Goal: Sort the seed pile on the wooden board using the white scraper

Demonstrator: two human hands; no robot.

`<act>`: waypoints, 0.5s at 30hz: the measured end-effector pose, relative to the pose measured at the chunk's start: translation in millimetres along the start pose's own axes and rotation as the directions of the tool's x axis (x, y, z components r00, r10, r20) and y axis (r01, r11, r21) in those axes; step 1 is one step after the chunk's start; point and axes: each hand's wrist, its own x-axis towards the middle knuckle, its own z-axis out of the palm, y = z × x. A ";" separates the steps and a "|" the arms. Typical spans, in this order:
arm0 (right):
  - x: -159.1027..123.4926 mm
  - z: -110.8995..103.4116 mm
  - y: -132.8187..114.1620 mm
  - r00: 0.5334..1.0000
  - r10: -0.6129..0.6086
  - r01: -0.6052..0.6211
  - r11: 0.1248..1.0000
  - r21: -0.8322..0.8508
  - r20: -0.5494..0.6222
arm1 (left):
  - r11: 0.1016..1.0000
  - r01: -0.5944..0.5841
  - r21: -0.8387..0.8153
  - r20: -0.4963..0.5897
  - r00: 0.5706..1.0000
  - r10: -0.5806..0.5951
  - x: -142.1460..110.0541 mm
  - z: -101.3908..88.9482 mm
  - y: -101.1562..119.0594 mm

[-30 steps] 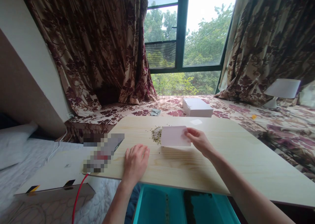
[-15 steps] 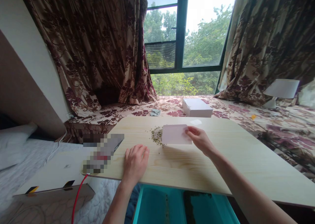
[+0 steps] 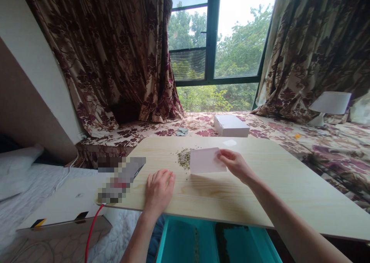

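A white card is pinched at its right edge by my right hand. The card is tilted over the wooden table, and its left edge borders a pile of small greenish and whitish grains, part of which it may cover. A few loose grains lie scattered around the pile. My left hand rests palm down on the tabletop, fingers stretched out, holding nothing, to the near left of the pile.
Below the table's front edge is a turquoise bin with two compartments, dark matter in the right one. A pixelated object lies on the left, a red cable beside it. A white scrap and a white box are farther back.
The card's lower edge has come slightly toward me and its tilt has changed a little. My right hand has barely shifted; my left hand stays put.
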 end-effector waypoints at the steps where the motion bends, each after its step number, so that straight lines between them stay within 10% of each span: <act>1: -0.4 -0.6 0.4 1.000 0.005 -0.005 1.000 -0.005 -0.006 | 1.000 0.001 0.001 -0.001 1.000 -0.001 -0.1 0.2 0.0; 15: -1.6 7.1 7.1 0.999 0.039 -0.039 0.996 0.076 0.001 | 1.000 0.000 0.014 0.008 1.000 0.000 -0.5 0.7 -0.5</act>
